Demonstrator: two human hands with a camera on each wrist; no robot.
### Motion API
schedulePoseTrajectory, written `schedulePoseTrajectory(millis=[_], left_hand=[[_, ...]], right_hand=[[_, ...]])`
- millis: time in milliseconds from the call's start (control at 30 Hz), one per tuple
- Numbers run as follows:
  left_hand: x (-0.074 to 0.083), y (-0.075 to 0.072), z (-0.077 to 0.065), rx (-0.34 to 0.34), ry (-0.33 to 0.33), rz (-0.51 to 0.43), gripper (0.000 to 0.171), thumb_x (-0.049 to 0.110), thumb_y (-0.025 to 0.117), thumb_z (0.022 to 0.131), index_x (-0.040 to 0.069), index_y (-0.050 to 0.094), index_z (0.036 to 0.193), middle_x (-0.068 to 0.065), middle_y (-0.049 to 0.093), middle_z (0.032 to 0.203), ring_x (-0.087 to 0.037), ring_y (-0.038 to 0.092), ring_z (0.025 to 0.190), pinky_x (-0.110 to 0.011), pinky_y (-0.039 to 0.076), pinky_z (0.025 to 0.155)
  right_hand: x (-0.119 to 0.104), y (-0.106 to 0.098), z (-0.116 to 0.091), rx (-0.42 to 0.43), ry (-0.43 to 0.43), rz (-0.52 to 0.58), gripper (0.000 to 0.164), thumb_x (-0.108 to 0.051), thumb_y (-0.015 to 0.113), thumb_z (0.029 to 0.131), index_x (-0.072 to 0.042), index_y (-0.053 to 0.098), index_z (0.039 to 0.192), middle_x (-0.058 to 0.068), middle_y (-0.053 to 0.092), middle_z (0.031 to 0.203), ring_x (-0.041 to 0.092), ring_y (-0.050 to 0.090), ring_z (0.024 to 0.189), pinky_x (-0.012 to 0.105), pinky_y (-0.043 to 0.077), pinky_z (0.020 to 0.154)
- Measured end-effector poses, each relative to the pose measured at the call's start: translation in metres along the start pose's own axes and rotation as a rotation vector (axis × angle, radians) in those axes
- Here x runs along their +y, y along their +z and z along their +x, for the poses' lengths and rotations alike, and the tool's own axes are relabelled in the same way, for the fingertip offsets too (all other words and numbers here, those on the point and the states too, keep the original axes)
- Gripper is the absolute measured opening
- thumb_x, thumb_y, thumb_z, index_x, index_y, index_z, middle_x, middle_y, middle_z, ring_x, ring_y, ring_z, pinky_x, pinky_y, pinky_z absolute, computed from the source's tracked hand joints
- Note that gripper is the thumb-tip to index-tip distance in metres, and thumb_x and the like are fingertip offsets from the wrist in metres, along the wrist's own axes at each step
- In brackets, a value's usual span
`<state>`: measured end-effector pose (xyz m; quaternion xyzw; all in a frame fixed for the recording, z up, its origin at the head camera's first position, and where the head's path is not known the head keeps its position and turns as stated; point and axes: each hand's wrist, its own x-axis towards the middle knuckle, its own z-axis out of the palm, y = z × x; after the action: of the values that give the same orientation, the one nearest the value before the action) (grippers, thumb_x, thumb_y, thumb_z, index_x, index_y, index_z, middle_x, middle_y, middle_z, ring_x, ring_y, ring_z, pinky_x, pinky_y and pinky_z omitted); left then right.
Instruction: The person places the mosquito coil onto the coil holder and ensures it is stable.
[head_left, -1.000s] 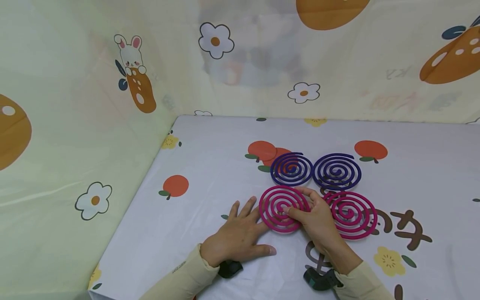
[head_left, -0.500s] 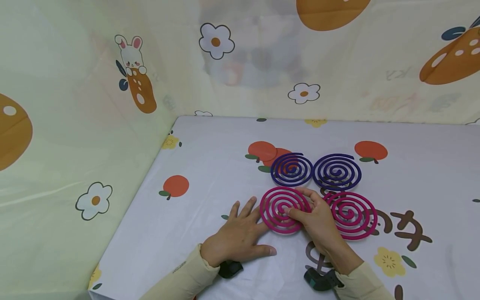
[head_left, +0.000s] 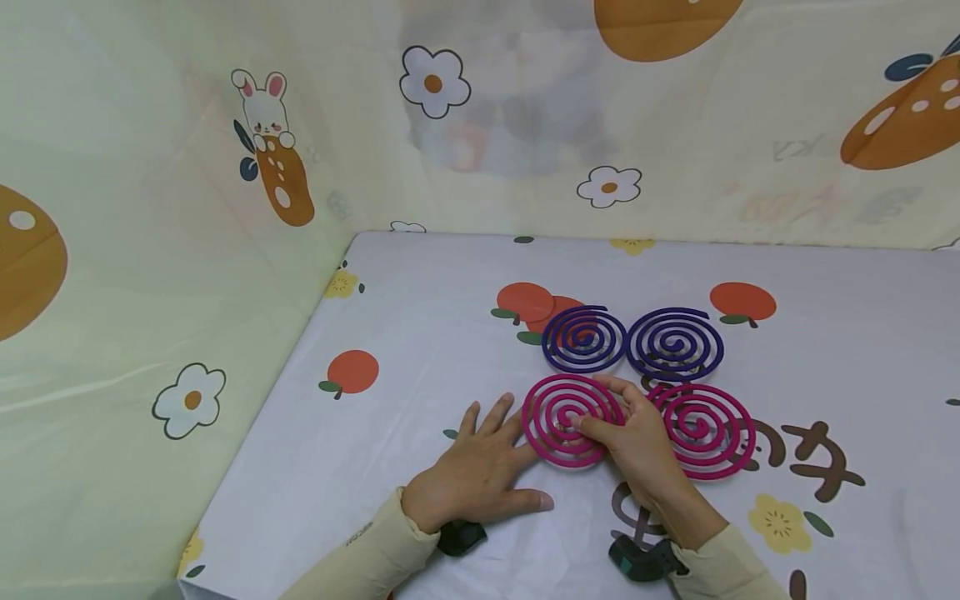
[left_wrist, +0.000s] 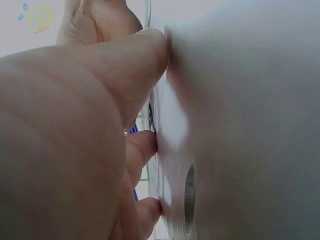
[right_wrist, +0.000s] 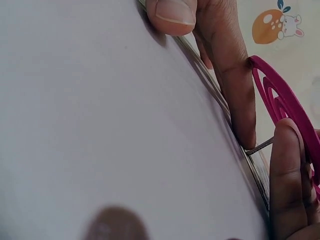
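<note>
In the head view my right hand (head_left: pixel 637 437) pinches a pink mosquito coil (head_left: pixel 553 390) near its centre and right side. My left hand (head_left: pixel 476 479) lies with spread fingers on the white tablecloth, its forefinger reaching under the coil's left edge. The right wrist view has the coil (right_wrist: pixel 292 107) tilted above the cloth. A thin metal piece (right_wrist: pixel 261 146) shows there between the left forefinger's tip and a right-hand finger, below the coil. A second pink mosquito coil (head_left: pixel 738 417) lies flat just right of my right hand. The left wrist view shows mainly the left thumb (left_wrist: pixel 135 65) against the cloth.
Two dark blue mosquito coils, a left one (head_left: pixel 552 358) and a right one (head_left: pixel 711 360), lie side by side behind the hands. A patterned cloth wall (head_left: pixel 525 125) rises at the back, another (head_left: pixel 97 292) at the left edge of the table.
The held pink coil has shifted very slightly right and toward me. Both hands stay nearly still, and the other coils have not moved.
</note>
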<state>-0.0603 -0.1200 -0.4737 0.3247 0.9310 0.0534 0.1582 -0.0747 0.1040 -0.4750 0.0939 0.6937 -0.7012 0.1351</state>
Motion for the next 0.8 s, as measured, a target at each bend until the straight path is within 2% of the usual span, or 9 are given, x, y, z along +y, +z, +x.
schedulePoseTrajectory(millis=[800], left_hand=[[0.0000,0.0000,0.0003,-0.012,-0.008,-0.010,0.080,0.074,0.052,0.095,0.035,0.036,0.163,-0.004,0.022,0.174,-0.037,0.005,0.161,-0.071,0.013,0.121]], right_hand=[[0.0016,-0.0018,0.0001,-0.016,-0.006,-0.006,0.070,-0.002,0.074,0.095,-0.004,0.039,0.155,0.020,0.054,0.149,0.010,0.067,0.114,0.022,0.057,0.091]])
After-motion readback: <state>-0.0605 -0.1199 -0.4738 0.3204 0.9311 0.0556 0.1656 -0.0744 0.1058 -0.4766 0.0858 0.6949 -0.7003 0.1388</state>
